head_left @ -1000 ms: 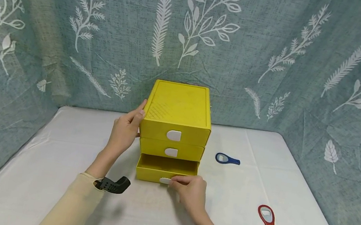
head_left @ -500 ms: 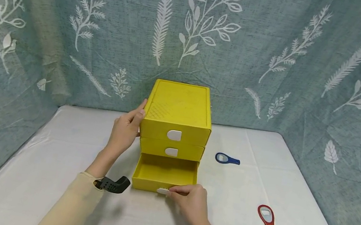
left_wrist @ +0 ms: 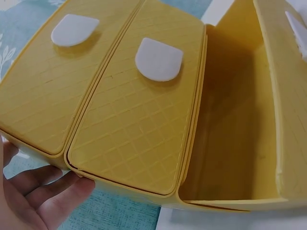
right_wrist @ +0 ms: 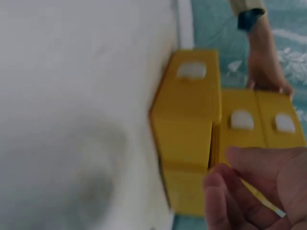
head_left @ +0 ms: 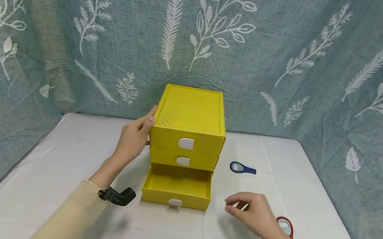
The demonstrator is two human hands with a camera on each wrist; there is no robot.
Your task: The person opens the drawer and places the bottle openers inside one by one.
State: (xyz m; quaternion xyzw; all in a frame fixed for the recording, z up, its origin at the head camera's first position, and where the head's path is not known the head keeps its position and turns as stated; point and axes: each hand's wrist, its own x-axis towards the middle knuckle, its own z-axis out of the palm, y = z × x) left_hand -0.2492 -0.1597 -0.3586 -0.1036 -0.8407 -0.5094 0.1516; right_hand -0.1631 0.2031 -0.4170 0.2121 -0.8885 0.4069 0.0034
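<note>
A yellow cabinet (head_left: 193, 109) of three stacked drawers stands at the middle of the table, each drawer with a white tab. Its bottom drawer (head_left: 175, 199) is pulled out, and no contents show inside. My left hand (head_left: 132, 137) presses the cabinet's left side; in the left wrist view the fingertips (left_wrist: 79, 187) lie along that side wall. My right hand (head_left: 253, 212) hangs to the right of the drawer, fingers loosely bent with nothing between them. Partly behind the right forearm lies a red bottle opener (head_left: 285, 226).
A blue bottle opener (head_left: 242, 168) lies on the white-covered table (head_left: 73, 152), right of the cabinet. Behind and on both sides hangs a green-grey curtain (head_left: 204, 27) with white leaf patterns.
The bottom drawer has slid out toward me. My right hand has let go of its tab and moved right, now partly covering the red bottle opener. The left hand stays put.
</note>
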